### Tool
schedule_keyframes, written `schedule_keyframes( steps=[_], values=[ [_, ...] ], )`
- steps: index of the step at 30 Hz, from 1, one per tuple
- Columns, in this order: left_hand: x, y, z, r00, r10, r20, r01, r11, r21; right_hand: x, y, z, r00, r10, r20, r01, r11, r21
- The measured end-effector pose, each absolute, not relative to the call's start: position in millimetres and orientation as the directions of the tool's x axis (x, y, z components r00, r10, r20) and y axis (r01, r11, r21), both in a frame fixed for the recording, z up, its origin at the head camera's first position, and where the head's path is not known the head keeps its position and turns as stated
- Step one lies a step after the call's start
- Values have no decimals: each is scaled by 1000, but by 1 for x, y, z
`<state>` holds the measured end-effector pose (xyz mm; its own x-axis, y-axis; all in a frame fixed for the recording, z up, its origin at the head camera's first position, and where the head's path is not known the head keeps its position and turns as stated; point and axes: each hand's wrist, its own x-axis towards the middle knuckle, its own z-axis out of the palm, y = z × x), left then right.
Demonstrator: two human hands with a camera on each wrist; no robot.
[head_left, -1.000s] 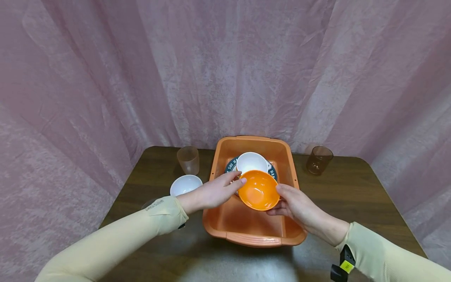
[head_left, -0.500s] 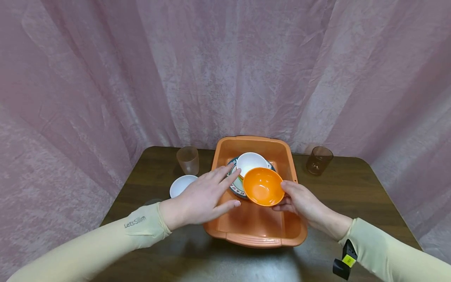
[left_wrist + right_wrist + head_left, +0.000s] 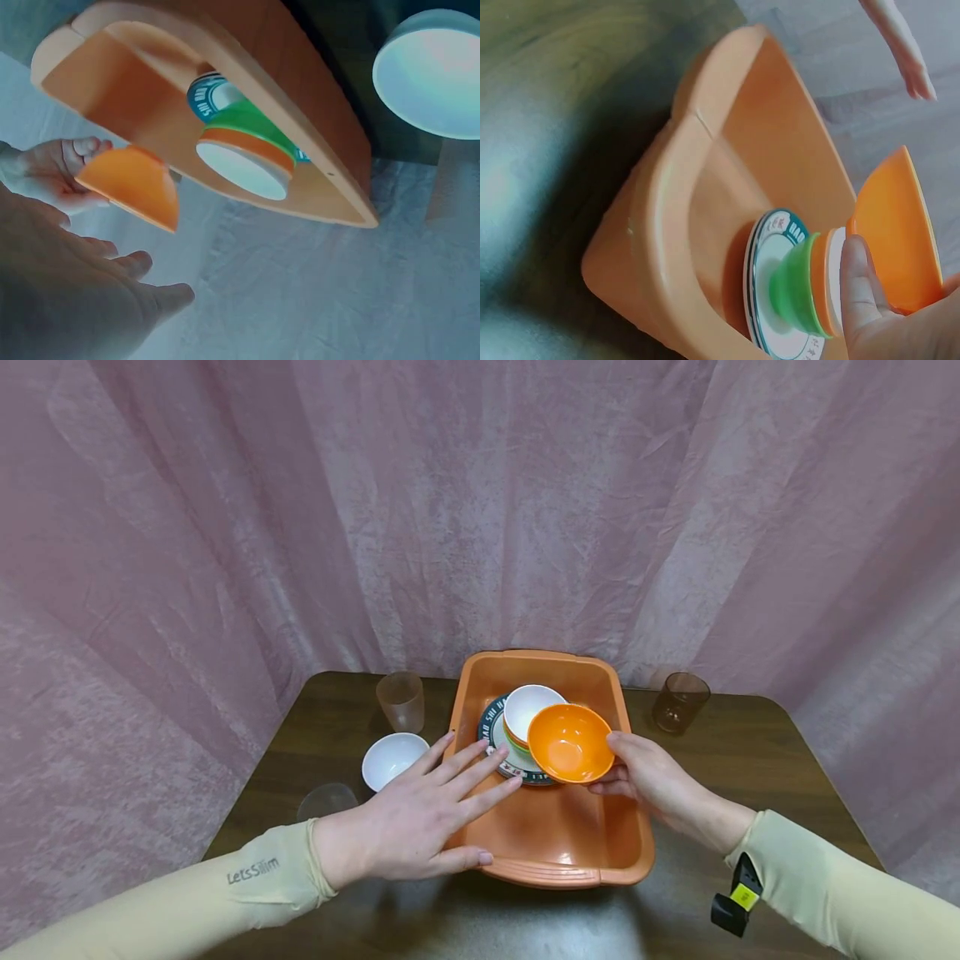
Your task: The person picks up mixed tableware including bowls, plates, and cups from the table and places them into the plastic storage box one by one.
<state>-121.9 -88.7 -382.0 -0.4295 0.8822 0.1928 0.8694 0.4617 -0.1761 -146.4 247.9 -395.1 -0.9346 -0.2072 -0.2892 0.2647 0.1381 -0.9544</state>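
Note:
My right hand (image 3: pixel 660 785) grips the rim of an orange bowl (image 3: pixel 570 743), thumb at the edge and fingers beneath, over an orange plastic basin (image 3: pixel 540 852). Inside the basin lies a plate with a dark patterned rim (image 3: pixel 491 727). A stack of bowls stands on that plate: a white bowl (image 3: pixel 532 708) on top, an orange one under it and a green bowl (image 3: pixel 795 289) lowest. With fingers spread and straight, my left hand (image 3: pixel 420 818) hovers over the basin's left edge, holding nothing. Beyond its fingers, on the table, sits another white bowl (image 3: pixel 393 758).
A clear tumbler (image 3: pixel 402 702) stands at the back left of the wooden table (image 3: pixel 750 760). Another clear round item (image 3: pixel 326 800) is partly hidden by the left forearm. To the basin's right stands a brown glass (image 3: pixel 678 703). A pink curtain (image 3: pixel 480 510) hangs behind.
My left hand has come off the orange bowl, moved left and toward me, and spread its fingers. The right hand has carried the bowl slightly right and farther away, beside the stack.

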Motion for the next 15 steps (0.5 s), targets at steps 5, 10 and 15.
schedule_keyframes(
  steps=[5,10,15],
  values=[
    [-121,-90,-386,-433,885,171,867,461,-189,-159,250,-394,-944,-177,-279,256,143,-956],
    [-122,-90,-388,-444,883,150,868,466,-173,-176,253,-395,-954,-164,-253,228,156,-961],
    [-125,-88,-390,-438,885,158,869,462,-179,-193,249,-395,-954,-155,-256,231,165,-959]
  ],
)
